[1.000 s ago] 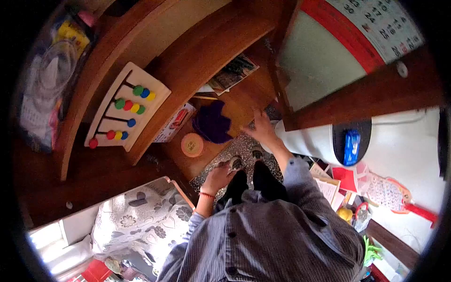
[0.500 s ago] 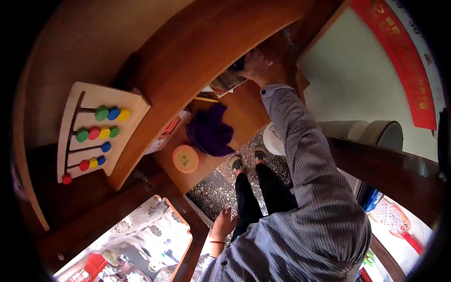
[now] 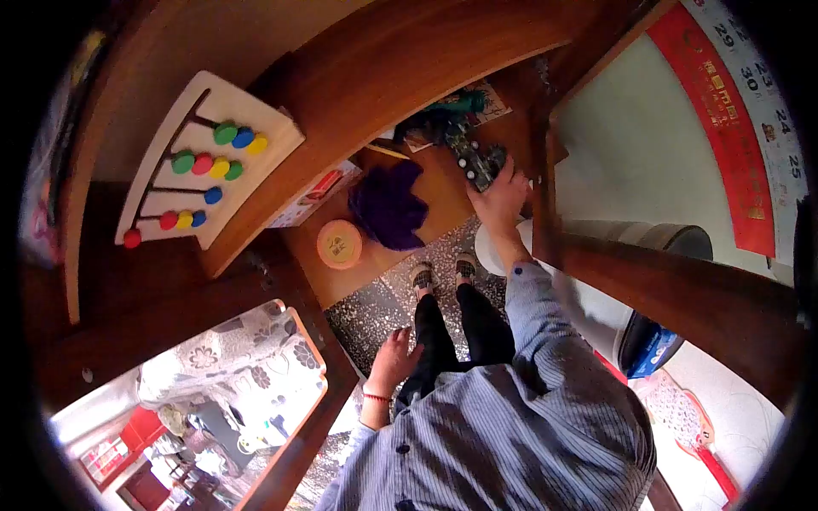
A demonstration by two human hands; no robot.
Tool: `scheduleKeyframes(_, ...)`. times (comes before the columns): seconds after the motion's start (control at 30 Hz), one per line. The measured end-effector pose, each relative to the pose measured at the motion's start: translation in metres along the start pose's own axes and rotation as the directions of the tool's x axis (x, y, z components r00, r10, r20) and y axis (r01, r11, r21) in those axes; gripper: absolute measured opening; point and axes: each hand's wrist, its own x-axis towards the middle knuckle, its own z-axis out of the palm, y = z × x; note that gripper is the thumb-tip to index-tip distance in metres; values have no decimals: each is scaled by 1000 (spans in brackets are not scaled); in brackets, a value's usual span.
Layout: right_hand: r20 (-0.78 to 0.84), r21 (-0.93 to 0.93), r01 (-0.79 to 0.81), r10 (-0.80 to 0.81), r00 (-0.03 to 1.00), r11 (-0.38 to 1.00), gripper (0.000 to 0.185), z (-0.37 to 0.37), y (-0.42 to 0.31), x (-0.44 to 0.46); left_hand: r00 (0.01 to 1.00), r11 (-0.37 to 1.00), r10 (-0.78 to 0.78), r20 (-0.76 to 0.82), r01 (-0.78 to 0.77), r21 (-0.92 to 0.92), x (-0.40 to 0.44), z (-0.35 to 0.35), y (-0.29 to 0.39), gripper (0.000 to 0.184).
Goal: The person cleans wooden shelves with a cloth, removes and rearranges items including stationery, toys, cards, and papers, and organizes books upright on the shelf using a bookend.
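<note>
My right hand [image 3: 503, 198] grips the near end of a dark toy vehicle [image 3: 480, 164], mottled green and black with white round parts; its exact kind is hard to make out. The toy is over the wooden shelf [image 3: 452, 204], in front of a dark green item [image 3: 460, 104] and a printed sheet [image 3: 496, 100] at the back. Low at my side hangs my left hand [image 3: 394, 361], fingers apart and holding nothing, a red bracelet on its wrist. A purple cloth-like thing [image 3: 388, 204] and a round orange-rimmed container [image 3: 339, 244] lie on the shelf.
A wooden board with coloured discs [image 3: 204, 166] stands on the upper left ledge. Curved wood [image 3: 409, 60] overhangs the shelf. A yellow pencil [image 3: 387, 152] lies near the cloth. To the right are a white cylinder [image 3: 630, 238] and a red wall calendar [image 3: 724, 128].
My right hand has drawn back from deep in the shelf toward me, bringing the toy vehicle into sight. My left hand still hangs low. The view has shifted slightly.
</note>
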Motion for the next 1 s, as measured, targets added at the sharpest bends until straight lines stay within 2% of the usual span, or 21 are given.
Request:
scheduleKeyframes(0.03, -3, 23, 4, -4, 1000, 1000, 91, -5, 3, -10, 994, 996, 86, -72, -84, 23, 2, 3, -6, 51)
scheduleKeyframes(0.1, -32, 25, 66, -65, 997, 998, 92, -11, 6, -24, 996, 998, 47, -82, -50, -42, 7, -15, 12, 51)
scheduleKeyframes(0.13, -47, 27, 98, -97, 994, 995, 93, -12, 8, -27, 993, 996, 78, -89, -81, -35, 12, -15, 9, 51)
scheduleKeyframes(0.23, 65, -6, 1, -1, 998, 1000, 94, 0, 10, -28, 978, 982, 142, -155, -160, -106, 37, -22, 7, 50)
scheduleKeyframes(0.33, 91, 13, 33, -34, 995, 999, 94, 2, 12, -30, 991, 931, -2, -133, -47, -363, 60, -39, 18, 51)
scheduleKeyframes(0.43, 79, 4, 38, -39, 996, 999, 94, -4, 12, -41, 986, 680, -23, -166, -106, -725, 97, -43, 15, 61)
scheduleKeyframes(0.47, 85, -7, 36, -35, 996, 999, 94, -7, 12, -46, 986, 614, -100, -130, -42, -788, 111, -48, 17, 65)
scheduleKeyframes(0.53, 95, -28, 36, -33, 995, 999, 95, -12, 12, -58, 970, 452, -239, -43, 72, -889, 142, -67, 29, 75)
scheduleKeyframes(0.6, 99, 12, 90, -91, 991, 996, 96, -16, 14, -63, 955, 430, -297, -19, 115, -896, 189, -77, 28, 87)
scheduleKeyframes(0.67, 111, 43, 125, -129, 985, 991, 96, -19, 15, -68, 935, 434, -350, -53, 112, -894, 221, -96, 54, 88)
scheduleKeyframes(0.73, 129, 59, 139, -146, 981, 988, 95, -22, 15, -74, 933, 445, -355, -56, 116, -888, 248, -115, 77, 76)
scheduleKeyframes(0.83, 133, 53, 161, -166, 977, 986, 93, -21, 28, -86, 957, 519, -238, -166, -19, -854, 303, -108, 73, 45)
scheduleKeyframes(0.93, 149, 92, 129, -141, 979, 987, 92, -26, 37, -99, 893, 422, -438, -99, 107, -900, 378, -69, 25, 34)
scheduleKeyframes(1.0, 189, 120, 91, -113, 976, 989, 90, -31, 41, -106, 873, 557, -456, -171, 130, -821, 399, -54, 0, 30)
